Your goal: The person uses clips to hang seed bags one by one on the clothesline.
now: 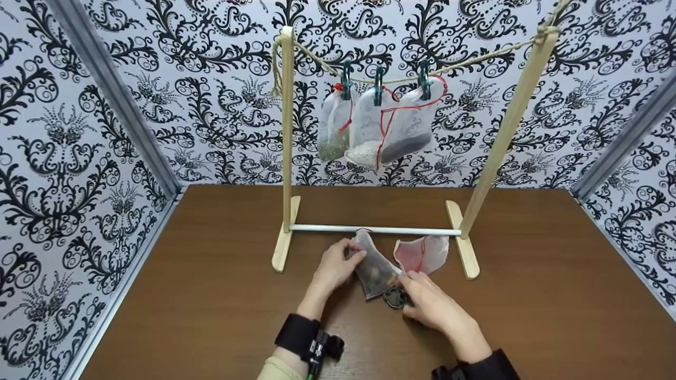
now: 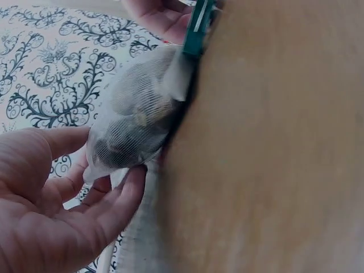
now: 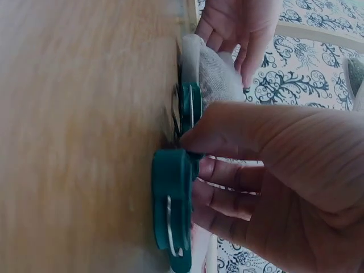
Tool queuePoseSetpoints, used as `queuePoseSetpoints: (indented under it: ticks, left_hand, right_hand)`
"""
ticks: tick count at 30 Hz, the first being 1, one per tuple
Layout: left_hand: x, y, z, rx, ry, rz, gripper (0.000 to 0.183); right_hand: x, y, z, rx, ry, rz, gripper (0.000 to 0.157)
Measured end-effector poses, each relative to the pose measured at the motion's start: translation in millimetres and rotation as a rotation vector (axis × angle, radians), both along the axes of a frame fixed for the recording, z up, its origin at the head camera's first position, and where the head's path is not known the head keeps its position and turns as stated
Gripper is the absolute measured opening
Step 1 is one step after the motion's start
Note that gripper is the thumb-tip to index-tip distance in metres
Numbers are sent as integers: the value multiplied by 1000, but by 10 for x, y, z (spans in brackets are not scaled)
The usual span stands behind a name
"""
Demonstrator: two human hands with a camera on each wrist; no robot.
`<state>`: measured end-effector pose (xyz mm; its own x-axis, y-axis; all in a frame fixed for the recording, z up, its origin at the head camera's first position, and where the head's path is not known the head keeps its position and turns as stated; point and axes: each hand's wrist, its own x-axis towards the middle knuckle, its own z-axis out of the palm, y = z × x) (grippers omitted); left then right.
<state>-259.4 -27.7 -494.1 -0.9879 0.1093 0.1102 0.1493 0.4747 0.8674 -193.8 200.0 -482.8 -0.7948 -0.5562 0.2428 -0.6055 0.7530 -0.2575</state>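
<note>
My left hand (image 1: 338, 266) pinches the side of a white mesh bag (image 1: 374, 266) lying on the table; dark and tan contents show through it in the left wrist view, where the same bag (image 2: 133, 111) sits between thumb and fingers. At the bag's right corner, my right hand (image 1: 435, 303) has its thumb and fingers on a green clothespin (image 3: 172, 199). A second green clothespin (image 3: 191, 105) lies by the mesh bag. Just beyond the right fingers is another mesh bag (image 1: 420, 253) with reddish contents and red cord.
A wooden stand with a left post (image 1: 287, 132), a right post (image 1: 509, 132) and a white crossbar (image 1: 412, 231) stands behind the hands. Three filled mesh bags, one with dark contents (image 1: 409, 126), hang from its rope (image 1: 480, 55) by green clothespins (image 1: 378, 87). Patterned walls enclose the brown table (image 1: 211, 295).
</note>
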Motion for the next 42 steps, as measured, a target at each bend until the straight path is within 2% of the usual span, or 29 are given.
queuePoseSetpoints:
  ticks: [5, 8, 12, 14, 18, 23, 29, 33, 37, 42]
  left_hand:
    - [6, -6, 93, 77, 30, 54, 17]
    - [20, -4, 148, 120, 24, 79, 28]
    - [19, -18, 197, 138, 38, 61, 48]
    - [20, -27, 225, 108, 66, 43, 45]
    - [43, -38, 271, 37, 137, 13, 24]
    - [87, -59, 306, -26, 212, -21, 17]
    - [142, -129, 390, -233, 297, -37, 14]
    - [178, -180, 471, -309, 298, -77, 14]
    - [209, -202, 542, -328, 284, -131, 15]
    - [236, -175, 578, -300, 258, -110, 10]
  right_hand:
    - [-35, 28, 38, -72, -15, 1, 33]
    - [-58, 32, 63, -114, -35, -19, 33]
    - [-92, 36, 60, -165, -30, -9, 29]
    - [-105, 36, 54, -187, -25, 5, 27]
    - [-124, 33, 50, -214, -46, 18, 30]
    - [-137, 39, 70, -209, -80, -5, 35]
    - [-120, 87, 41, -92, 37, -6, 31]
    - [-105, 102, -10, -88, 104, 2, 28]
    - [-103, 92, -24, -112, 130, -26, 27]
    - [-79, 93, 18, -99, 122, -82, 26]
